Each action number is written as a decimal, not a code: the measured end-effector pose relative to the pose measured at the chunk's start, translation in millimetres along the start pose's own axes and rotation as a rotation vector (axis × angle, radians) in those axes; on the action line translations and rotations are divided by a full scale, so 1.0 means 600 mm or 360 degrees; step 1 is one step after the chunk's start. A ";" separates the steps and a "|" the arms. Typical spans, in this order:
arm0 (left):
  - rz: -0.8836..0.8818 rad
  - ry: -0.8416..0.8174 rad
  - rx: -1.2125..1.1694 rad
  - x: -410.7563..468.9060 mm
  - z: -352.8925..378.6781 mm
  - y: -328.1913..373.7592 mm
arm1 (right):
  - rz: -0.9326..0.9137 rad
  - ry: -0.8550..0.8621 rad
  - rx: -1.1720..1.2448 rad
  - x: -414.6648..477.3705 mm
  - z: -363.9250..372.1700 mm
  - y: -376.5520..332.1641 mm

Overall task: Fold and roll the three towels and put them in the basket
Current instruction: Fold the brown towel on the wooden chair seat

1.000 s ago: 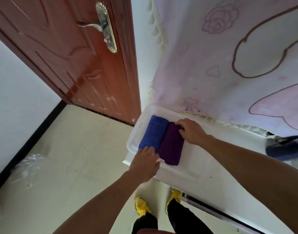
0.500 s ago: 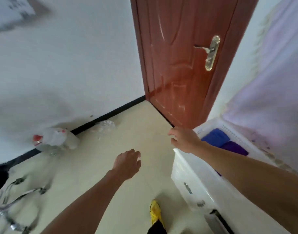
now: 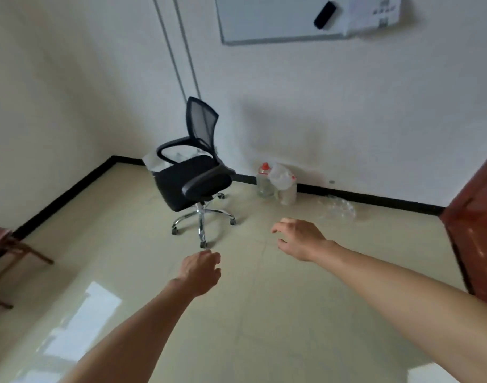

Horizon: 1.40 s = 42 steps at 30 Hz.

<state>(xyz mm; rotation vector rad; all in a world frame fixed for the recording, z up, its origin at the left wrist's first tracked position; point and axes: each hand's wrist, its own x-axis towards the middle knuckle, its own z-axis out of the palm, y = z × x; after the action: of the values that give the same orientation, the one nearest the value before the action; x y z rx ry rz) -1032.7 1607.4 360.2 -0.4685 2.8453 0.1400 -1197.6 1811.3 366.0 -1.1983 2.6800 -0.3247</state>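
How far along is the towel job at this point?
Done: a second ago a blue and a purple roll lay in the basket; no third showed. In hand: nothing; left hand and right hand hang empty over the floor, facing a chair. Left: no towel or basket in view now, so the third is unconfirmed.

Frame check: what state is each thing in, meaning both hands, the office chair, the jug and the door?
Left hand, empty, fingers loosely curled.
Right hand, empty, fingers relaxed and spread.
Office chair, upright, nobody seated.
Clear jug, upright, red cap on.
Door, only an edge shows; open or shut unclear.
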 end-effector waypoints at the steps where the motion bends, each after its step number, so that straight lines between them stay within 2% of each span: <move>1: -0.0048 0.0033 -0.0012 -0.012 0.001 -0.047 | -0.0044 -0.0014 -0.0032 0.032 0.002 -0.044; 5: -0.0303 0.0078 -0.0075 -0.082 -0.013 -0.262 | -0.0242 -0.0075 -0.0117 0.166 0.048 -0.254; 8: -0.0577 0.0106 -0.0154 -0.154 -0.022 -0.434 | -0.0495 -0.0148 -0.0124 0.243 0.099 -0.439; 12: -0.0808 0.0154 -0.0214 -0.222 -0.013 -0.582 | -0.0761 -0.0227 -0.0185 0.302 0.142 -0.601; 15: -0.0947 0.0170 -0.0259 -0.248 0.007 -0.665 | -0.0854 -0.0303 -0.0222 0.361 0.171 -0.693; 18: -0.1037 0.0099 -0.0314 -0.261 0.033 -0.743 | -0.0947 -0.0380 -0.0295 0.435 0.210 -0.777; 27: -0.1393 0.0168 -0.0434 -0.222 0.027 -1.053 | -0.1202 -0.0521 -0.0323 0.705 0.308 -1.058; 28: -0.1476 0.0165 -0.0448 -0.211 0.014 -1.129 | -0.1277 -0.0529 -0.0334 0.772 0.319 -1.126; 33: -0.1686 0.0281 -0.0508 -0.192 -0.025 -1.296 | -0.1418 -0.0532 -0.0314 0.927 0.325 -1.310; 42: -0.1989 0.0030 -0.0688 -0.232 0.046 -1.599 | -0.1774 -0.0708 -0.0481 1.077 0.473 -1.648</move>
<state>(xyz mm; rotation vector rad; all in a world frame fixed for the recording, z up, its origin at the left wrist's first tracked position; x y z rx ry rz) -585.2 748.3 319.6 -2.1449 1.9941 0.4737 -847.1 649.1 312.2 -2.4043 1.4957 0.2125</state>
